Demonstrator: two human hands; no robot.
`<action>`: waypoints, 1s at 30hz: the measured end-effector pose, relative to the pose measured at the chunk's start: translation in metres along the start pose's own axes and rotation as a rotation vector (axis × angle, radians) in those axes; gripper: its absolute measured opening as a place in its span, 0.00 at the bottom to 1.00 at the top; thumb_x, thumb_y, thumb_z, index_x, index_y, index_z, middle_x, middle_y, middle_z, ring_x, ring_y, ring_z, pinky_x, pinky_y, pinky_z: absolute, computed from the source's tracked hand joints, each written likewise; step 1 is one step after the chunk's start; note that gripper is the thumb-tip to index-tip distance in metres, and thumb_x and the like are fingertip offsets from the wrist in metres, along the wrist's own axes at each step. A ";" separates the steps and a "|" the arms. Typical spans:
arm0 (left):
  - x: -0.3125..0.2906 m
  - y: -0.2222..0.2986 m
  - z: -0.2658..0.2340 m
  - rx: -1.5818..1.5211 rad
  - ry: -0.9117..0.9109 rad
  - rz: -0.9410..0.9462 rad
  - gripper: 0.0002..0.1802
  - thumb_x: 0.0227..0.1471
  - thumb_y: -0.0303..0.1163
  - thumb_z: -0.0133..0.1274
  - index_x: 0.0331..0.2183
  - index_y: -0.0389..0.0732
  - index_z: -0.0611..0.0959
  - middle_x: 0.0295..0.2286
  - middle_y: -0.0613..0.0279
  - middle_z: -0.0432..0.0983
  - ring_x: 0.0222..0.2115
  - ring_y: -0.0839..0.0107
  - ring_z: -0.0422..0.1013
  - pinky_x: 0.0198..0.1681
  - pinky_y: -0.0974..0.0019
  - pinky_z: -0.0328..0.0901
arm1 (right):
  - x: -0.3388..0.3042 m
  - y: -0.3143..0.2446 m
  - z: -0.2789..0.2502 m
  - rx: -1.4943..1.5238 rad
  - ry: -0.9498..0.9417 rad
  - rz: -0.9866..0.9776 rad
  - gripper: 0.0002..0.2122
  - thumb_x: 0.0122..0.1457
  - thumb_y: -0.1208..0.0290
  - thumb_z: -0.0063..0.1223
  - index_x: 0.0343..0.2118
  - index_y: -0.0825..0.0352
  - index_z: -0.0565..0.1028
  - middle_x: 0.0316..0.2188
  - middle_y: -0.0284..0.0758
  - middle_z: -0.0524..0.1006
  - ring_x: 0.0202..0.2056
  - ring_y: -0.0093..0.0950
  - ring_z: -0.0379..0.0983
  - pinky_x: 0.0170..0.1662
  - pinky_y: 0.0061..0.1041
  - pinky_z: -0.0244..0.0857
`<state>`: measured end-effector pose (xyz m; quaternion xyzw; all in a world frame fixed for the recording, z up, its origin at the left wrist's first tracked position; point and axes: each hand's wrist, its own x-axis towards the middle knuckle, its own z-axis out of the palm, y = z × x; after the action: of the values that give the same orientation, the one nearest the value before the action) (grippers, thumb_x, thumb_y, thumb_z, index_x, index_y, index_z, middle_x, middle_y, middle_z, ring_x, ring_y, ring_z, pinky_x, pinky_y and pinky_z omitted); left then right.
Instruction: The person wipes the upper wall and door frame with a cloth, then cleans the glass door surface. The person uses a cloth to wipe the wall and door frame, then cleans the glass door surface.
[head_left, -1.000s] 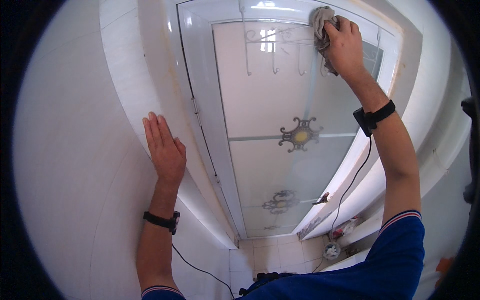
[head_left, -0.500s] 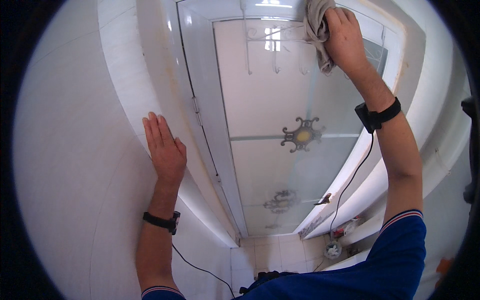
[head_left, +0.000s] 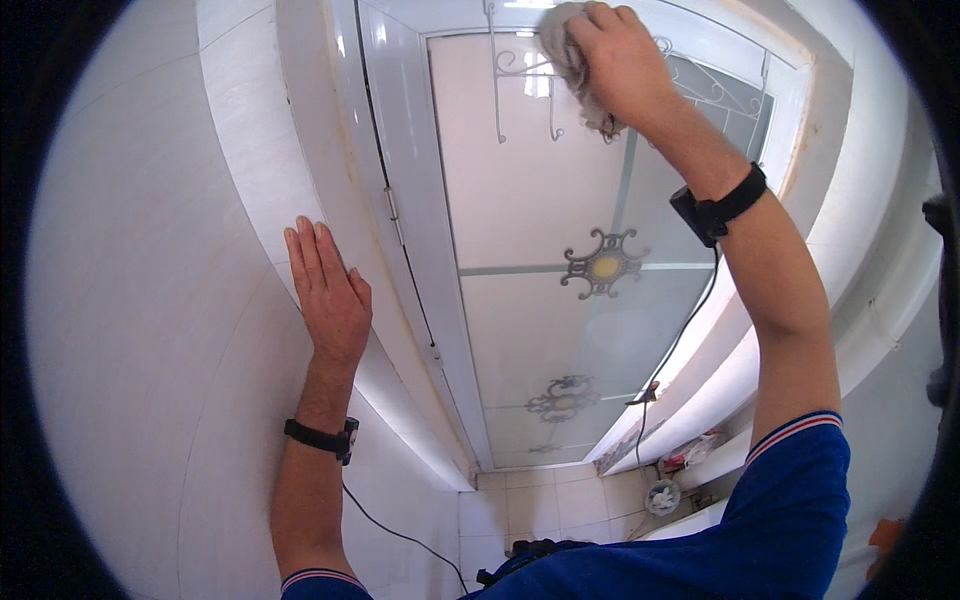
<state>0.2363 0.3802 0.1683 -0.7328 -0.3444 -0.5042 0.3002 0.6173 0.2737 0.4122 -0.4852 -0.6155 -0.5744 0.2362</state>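
Note:
High on the white-framed glass door (head_left: 540, 200), my right hand (head_left: 625, 65) grips a crumpled grey-beige cloth (head_left: 567, 45). The cloth covers part of a white metal hook rack (head_left: 497, 95) at the door's top; whether it touches the glass or only the rack I cannot tell. My left hand (head_left: 333, 300) lies flat, fingers stretched and close together, against the pale wall edge (head_left: 262, 190) left of the door frame. Nothing is in it.
Scroll ornaments with yellow centres (head_left: 605, 266) decorate the glass. A dark door handle (head_left: 645, 394) sits at the lower right. On the tiled floor (head_left: 530, 505) stands a small bin (head_left: 662, 497) with white waste. Black cables (head_left: 405, 537) hang from both wristbands.
My right hand has moved left along the top of the door with the cloth, uncovering the rack's right part. The left hand stays almost where it was.

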 end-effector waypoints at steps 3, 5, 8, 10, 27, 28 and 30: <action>0.000 0.000 -0.001 -0.012 -0.021 -0.011 0.41 0.59 0.21 0.51 0.71 0.26 0.59 0.72 0.34 0.48 0.74 0.36 0.43 0.75 0.44 0.48 | -0.015 0.033 0.002 -0.180 0.075 0.001 0.17 0.53 0.81 0.60 0.47 0.65 0.79 0.49 0.41 0.79 0.49 0.47 0.74 0.56 0.42 0.71; 0.000 0.001 -0.001 -0.024 -0.035 -0.025 0.41 0.59 0.21 0.51 0.71 0.26 0.58 0.72 0.34 0.48 0.74 0.36 0.43 0.76 0.44 0.48 | -0.023 0.054 0.002 -0.246 0.048 0.025 0.18 0.54 0.81 0.61 0.49 0.65 0.79 0.47 0.42 0.79 0.48 0.46 0.75 0.54 0.43 0.72; -0.001 0.000 -0.002 -0.032 -0.039 -0.044 0.42 0.59 0.21 0.52 0.71 0.27 0.58 0.72 0.35 0.48 0.74 0.37 0.43 0.76 0.44 0.48 | -0.025 0.067 0.005 -0.298 0.025 0.050 0.16 0.55 0.79 0.61 0.49 0.65 0.80 0.44 0.43 0.80 0.46 0.44 0.77 0.51 0.43 0.74; 0.000 0.001 -0.001 -0.046 -0.030 -0.032 0.42 0.59 0.20 0.52 0.71 0.27 0.58 0.73 0.36 0.47 0.74 0.37 0.43 0.76 0.44 0.47 | -0.021 0.061 0.005 -0.311 -0.009 0.069 0.15 0.56 0.77 0.61 0.48 0.65 0.80 0.44 0.43 0.81 0.45 0.43 0.77 0.51 0.43 0.74; -0.001 -0.001 -0.003 -0.044 -0.054 -0.037 0.43 0.59 0.22 0.54 0.72 0.28 0.56 0.73 0.37 0.46 0.74 0.38 0.42 0.76 0.46 0.46 | -0.011 0.042 -0.001 -0.223 0.003 0.059 0.17 0.54 0.81 0.61 0.49 0.66 0.80 0.45 0.43 0.81 0.46 0.46 0.76 0.52 0.44 0.74; -0.001 -0.001 -0.003 -0.047 -0.070 -0.044 0.43 0.60 0.22 0.54 0.72 0.28 0.57 0.73 0.37 0.46 0.75 0.38 0.42 0.77 0.46 0.46 | -0.014 0.050 -0.001 -0.269 -0.005 0.056 0.17 0.54 0.78 0.63 0.48 0.65 0.80 0.45 0.43 0.81 0.45 0.45 0.77 0.51 0.43 0.75; -0.001 -0.001 -0.003 -0.059 -0.061 -0.032 0.44 0.59 0.22 0.54 0.72 0.29 0.57 0.73 0.38 0.46 0.74 0.38 0.42 0.76 0.47 0.47 | -0.015 0.054 0.004 -0.305 -0.029 0.091 0.17 0.54 0.77 0.64 0.48 0.64 0.80 0.44 0.43 0.81 0.45 0.45 0.77 0.50 0.43 0.75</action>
<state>0.2333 0.3779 0.1683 -0.7507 -0.3500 -0.4963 0.2599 0.6714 0.2661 0.4245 -0.5511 -0.5019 -0.6428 0.1770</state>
